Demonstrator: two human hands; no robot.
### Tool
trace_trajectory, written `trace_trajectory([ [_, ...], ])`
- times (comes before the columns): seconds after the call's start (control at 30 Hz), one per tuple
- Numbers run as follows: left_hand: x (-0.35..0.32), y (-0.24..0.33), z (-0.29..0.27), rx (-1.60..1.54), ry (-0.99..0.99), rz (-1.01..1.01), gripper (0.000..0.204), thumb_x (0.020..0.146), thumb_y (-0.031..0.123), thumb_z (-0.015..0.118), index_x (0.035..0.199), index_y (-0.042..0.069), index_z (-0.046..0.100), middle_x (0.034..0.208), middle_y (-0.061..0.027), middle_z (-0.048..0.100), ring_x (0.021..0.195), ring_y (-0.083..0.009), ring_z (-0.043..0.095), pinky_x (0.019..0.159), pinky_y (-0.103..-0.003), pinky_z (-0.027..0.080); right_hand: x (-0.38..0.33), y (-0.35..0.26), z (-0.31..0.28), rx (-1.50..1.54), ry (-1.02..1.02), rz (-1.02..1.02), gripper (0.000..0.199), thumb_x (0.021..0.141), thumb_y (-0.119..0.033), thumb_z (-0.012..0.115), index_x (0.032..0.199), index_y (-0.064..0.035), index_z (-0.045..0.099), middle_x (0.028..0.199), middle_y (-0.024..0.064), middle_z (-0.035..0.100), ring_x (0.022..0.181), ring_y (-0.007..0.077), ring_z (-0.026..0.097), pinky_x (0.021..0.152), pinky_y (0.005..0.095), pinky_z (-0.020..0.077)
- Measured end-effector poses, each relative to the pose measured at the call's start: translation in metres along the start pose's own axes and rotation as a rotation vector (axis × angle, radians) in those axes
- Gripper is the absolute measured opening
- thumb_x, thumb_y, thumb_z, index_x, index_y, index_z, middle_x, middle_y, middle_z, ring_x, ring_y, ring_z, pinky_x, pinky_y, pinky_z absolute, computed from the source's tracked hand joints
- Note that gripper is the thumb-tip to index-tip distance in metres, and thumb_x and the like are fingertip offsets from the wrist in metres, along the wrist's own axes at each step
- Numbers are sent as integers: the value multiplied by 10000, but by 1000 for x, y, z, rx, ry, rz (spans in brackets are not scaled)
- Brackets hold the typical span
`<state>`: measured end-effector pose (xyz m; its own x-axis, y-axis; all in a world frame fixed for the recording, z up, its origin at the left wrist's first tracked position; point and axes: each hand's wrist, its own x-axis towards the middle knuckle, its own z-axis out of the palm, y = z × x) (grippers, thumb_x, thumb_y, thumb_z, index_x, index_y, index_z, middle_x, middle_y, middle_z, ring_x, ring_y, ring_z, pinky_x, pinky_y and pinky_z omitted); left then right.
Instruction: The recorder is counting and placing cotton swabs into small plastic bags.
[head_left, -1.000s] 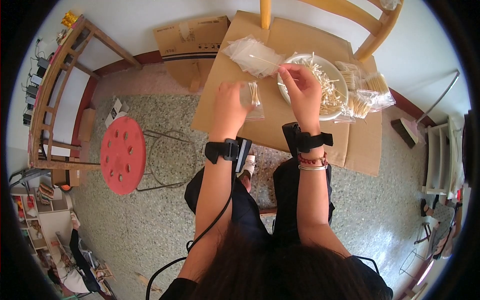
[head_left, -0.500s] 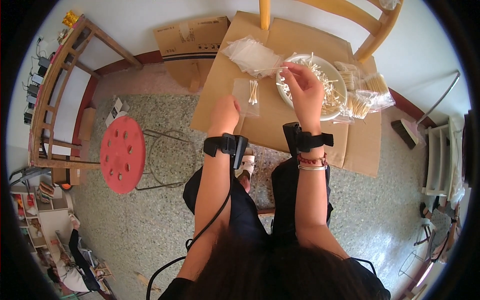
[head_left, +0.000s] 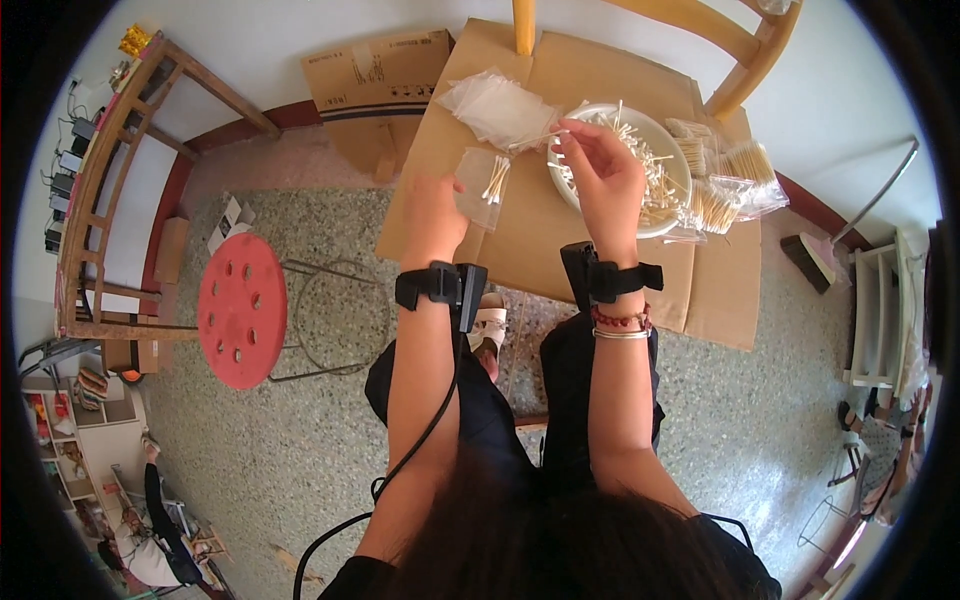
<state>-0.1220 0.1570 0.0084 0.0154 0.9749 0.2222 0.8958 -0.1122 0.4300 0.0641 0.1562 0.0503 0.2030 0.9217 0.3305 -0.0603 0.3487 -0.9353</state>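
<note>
My left hand (head_left: 437, 212) is closed on the edge of a small clear plastic bag (head_left: 480, 212), which lies tilted over the cardboard. Several cotton swabs (head_left: 494, 181) are inside that bag, bunched side by side. Over the left part of a white bowl (head_left: 679, 214) is my right hand (head_left: 610, 180), thumb and forefinger pinched together. A cotton swab (head_left: 557, 133) pokes out of the pinch, mostly hidden by the fingers. Loose cotton swabs (head_left: 655, 180) fill the bowl in a jumble.
Empty clear bags (head_left: 500, 108) lie stacked left of the bowl. Filled swab bags (head_left: 735, 195) are heaped at its right. Flattened cardboard (head_left: 540, 235) lies under everything, with a wooden chair back (head_left: 745, 90) behind. A red stool (head_left: 241, 310) stands on the floor at left.
My left hand has moved slightly left with the bag, which has turned and tilted. The swab in my right hand no longer extends far left; less of it shows.
</note>
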Motion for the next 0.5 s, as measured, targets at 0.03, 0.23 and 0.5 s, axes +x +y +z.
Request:
trace_trajectory([
  [0.03,-1,-5,5,8,-60,-90,227,669,-8,631,879,48,565,961,-170,543,933,-355,531,781,-404,438,0,-1,2,6,-7,4,162,834,-25,559,980,17,617,887,69,653,769,90,612,688,199,468],
  [0.23,11,-31,19,-78,-142,-202,153,705,-44,548,826,42,588,913,-184,570,878,-341,554,737,-401,445,0,1,1,12,-31,-4,166,834,-37,564,983,12,617,875,70,656,753,86,606,682,201,466],
  [0.5,20,-9,-4,-238,34,-93,89,721,10,591,804,-4,621,750,-115,614,626,-201,580,611,-297,461,0,1,3,-65,-24,-28,153,824,-54,582,962,-16,636,839,57,660,723,79,599,666,204,466],
])
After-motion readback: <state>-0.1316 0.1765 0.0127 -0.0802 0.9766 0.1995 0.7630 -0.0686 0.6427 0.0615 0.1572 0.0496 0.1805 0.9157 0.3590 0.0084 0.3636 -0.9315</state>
